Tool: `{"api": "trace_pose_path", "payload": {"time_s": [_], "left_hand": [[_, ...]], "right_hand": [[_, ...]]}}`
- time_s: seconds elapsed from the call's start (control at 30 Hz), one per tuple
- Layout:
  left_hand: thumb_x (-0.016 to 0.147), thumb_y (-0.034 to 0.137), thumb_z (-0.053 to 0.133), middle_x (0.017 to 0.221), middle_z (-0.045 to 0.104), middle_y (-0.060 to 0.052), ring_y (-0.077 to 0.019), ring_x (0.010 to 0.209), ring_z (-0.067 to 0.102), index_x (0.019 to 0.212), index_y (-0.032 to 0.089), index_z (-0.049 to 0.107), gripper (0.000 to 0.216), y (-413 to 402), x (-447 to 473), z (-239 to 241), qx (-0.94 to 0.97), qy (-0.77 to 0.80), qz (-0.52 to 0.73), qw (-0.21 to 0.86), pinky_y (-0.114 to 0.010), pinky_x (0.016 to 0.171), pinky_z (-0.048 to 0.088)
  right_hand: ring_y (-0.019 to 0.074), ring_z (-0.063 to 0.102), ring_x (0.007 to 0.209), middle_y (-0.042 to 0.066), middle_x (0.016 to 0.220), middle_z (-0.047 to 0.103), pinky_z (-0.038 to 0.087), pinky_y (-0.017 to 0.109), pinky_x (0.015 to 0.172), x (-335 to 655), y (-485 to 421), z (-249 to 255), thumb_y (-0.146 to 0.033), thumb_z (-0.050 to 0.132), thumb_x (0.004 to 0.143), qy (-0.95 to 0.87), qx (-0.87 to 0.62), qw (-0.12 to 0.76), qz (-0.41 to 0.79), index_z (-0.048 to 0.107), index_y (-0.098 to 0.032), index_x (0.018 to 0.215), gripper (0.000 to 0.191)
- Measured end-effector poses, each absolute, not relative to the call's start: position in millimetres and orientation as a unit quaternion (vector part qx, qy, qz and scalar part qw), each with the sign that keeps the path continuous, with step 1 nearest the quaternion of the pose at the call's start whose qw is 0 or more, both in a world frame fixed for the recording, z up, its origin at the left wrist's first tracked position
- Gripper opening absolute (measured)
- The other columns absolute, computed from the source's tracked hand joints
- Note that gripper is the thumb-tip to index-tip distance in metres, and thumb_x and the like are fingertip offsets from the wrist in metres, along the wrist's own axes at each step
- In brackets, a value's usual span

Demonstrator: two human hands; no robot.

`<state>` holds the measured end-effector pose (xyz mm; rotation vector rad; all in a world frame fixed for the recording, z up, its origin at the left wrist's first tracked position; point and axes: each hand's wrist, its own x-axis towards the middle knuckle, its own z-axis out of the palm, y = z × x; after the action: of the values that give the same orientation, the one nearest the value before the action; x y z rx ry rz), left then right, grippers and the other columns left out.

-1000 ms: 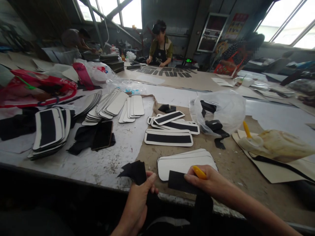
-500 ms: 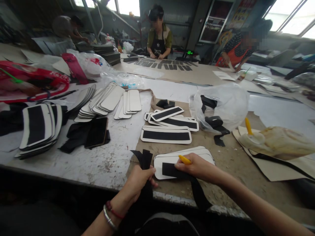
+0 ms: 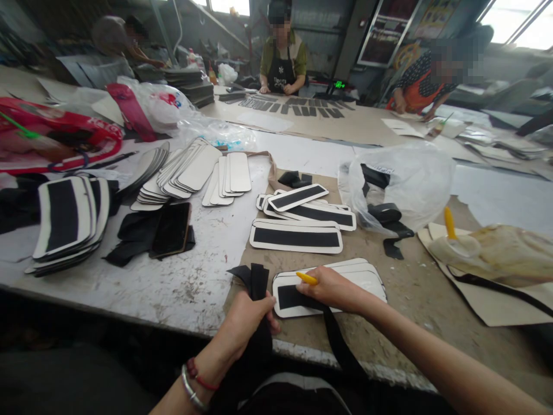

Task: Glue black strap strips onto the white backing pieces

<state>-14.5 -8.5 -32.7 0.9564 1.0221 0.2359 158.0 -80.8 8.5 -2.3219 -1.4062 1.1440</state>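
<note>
Head view: at the table's near edge, a bunch of black strips [image 3: 256, 280] is gripped in the left hand [image 3: 246, 323]. A black strip [image 3: 298, 297], held just above the white panel [image 3: 345, 275] half a second ago, is now pressed flat on it by the right hand [image 3: 334, 288], which also grasps a yellow tool [image 3: 306, 279]; placement seems nearly complete. Beyond, finished panels [image 3: 296, 236] are stacked.

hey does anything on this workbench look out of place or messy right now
One thing stands out: a dark smartphone lies face up on loose black fabric scraps, amid work materials. The black strip under the right hand also trails off the table edge rather than lying flat on the white panel. The left hand grips more strips.
</note>
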Motion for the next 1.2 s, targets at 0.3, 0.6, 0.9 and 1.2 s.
{"api": "trace_pose_path", "payload": {"time_s": [0.3, 0.6, 0.9, 1.2], "left_hand": [[0.061, 0.026, 0.063, 0.038, 0.049, 0.002, -0.016, 0.039, 0.051, 0.053, 0.017, 0.052, 0.016, -7, -12, -29, 0.463, 0.471, 0.087, 0.746, -0.032, 0.049, 0.05], [0.065, 0.03, 0.067, 0.033, 0.049, -0.005, -0.0182, 0.032, 0.05, 0.039, 0.017, 0.048, 0.034, -3, -6, -31, 0.531, 0.49, 0.052, 0.689, -0.027, 0.036, 0.042], [0.063, 0.034, 0.067, 0.037, 0.048, 0.001, -0.0115, 0.033, 0.042, 0.061, 0.016, 0.055, 0.023, -2, -9, -29, 0.554, 0.468, 0.074, 0.685, -0.021, 0.035, 0.036], [0.061, 0.041, 0.071, 0.045, 0.055, 0.0, -0.0097, 0.039, 0.044, 0.075, 0.014, 0.053, 0.035, 1, -28, -31, 0.546, 0.477, 0.08, 0.685, -0.018, 0.038, 0.032]], "right_hand": [[0.0084, 0.038, 0.048, -0.003, 0.051, 0.045, 0.024, 0.022, 0.047, 160, -77, -2, -0.03, 0.053, 0.079, -0.475, -0.784, 0.088, 0.39, 0.059, -0.015, 0.063, 0.023], [0.0087, 0.038, 0.05, -0.003, 0.053, 0.046, 0.024, 0.022, 0.047, 160, -75, -1, -0.032, 0.056, 0.077, -0.475, -0.793, 0.074, 0.375, 0.064, -0.014, 0.068, 0.022], [0.0099, 0.04, 0.053, -0.004, 0.054, 0.046, 0.026, 0.022, 0.048, 177, -96, 18, -0.036, 0.064, 0.069, -0.47, -0.786, 0.074, 0.395, 0.06, -0.015, 0.063, 0.022], [0.0113, 0.048, 0.059, -0.001, 0.062, 0.054, 0.032, 0.021, 0.054, 228, -172, 20, -0.03, 0.053, 0.078, -0.415, -0.843, 0.071, 0.336, 0.058, -0.015, 0.068, 0.018]]}}
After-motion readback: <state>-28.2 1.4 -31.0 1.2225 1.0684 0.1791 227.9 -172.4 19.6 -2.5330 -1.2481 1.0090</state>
